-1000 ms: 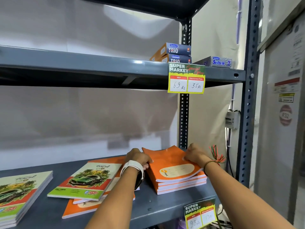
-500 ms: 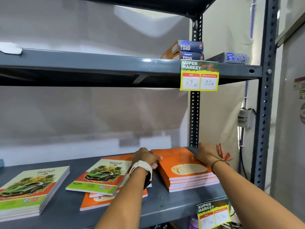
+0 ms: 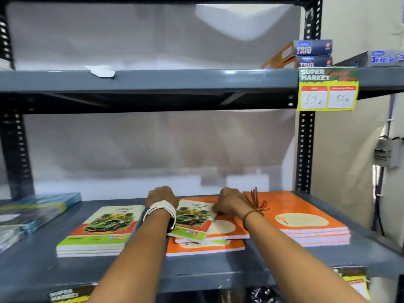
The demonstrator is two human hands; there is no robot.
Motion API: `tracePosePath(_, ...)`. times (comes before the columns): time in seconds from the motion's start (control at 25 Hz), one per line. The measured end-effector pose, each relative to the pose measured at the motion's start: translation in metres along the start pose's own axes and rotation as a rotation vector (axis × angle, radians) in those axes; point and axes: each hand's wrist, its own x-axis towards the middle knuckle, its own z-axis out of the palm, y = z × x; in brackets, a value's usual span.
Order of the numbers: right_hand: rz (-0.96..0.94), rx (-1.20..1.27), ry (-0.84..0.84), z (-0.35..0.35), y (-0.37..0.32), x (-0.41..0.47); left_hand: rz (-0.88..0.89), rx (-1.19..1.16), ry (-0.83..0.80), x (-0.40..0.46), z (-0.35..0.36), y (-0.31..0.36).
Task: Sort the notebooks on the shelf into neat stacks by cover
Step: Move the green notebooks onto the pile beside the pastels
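Observation:
A mixed pile sits mid-shelf: a green car-cover notebook (image 3: 192, 221) lies on top of several orange notebooks (image 3: 205, 248). My left hand (image 3: 161, 196) is at the far left corner of that car-cover notebook, fingers curled over its far edge. My right hand (image 3: 229, 201) pinches its right edge. A neat stack of orange notebooks (image 3: 306, 219) lies at the right end. A stack of green car-cover notebooks (image 3: 102, 230) lies left of the pile.
Blue-covered notebooks (image 3: 39, 208) lie at the far left of the grey shelf (image 3: 196, 274). The upper shelf carries Trio boxes (image 3: 310, 49) and a yellow price tag (image 3: 328, 90). Black uprights stand at the back left and right.
Both hands left the right orange stack and moved left onto the mixed pile's top car-cover notebook. The camera swung left, bringing the blue notebooks into view.

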Motion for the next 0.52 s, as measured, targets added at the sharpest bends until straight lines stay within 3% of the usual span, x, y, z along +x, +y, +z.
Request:
tracePosePath(0.24, -0.005, -0.092, 0.044, 0.009, -0.016, -0.008, 0.022, -0.013, -0.228, 0.009, 0.021, -0.027)
tracePosePath(0.52, 0.052, 0.099, 0.011, 0.014, -0.012, -0.002, -0.018, -0.361, -0.243, 0.018, 0.011, -0.031)
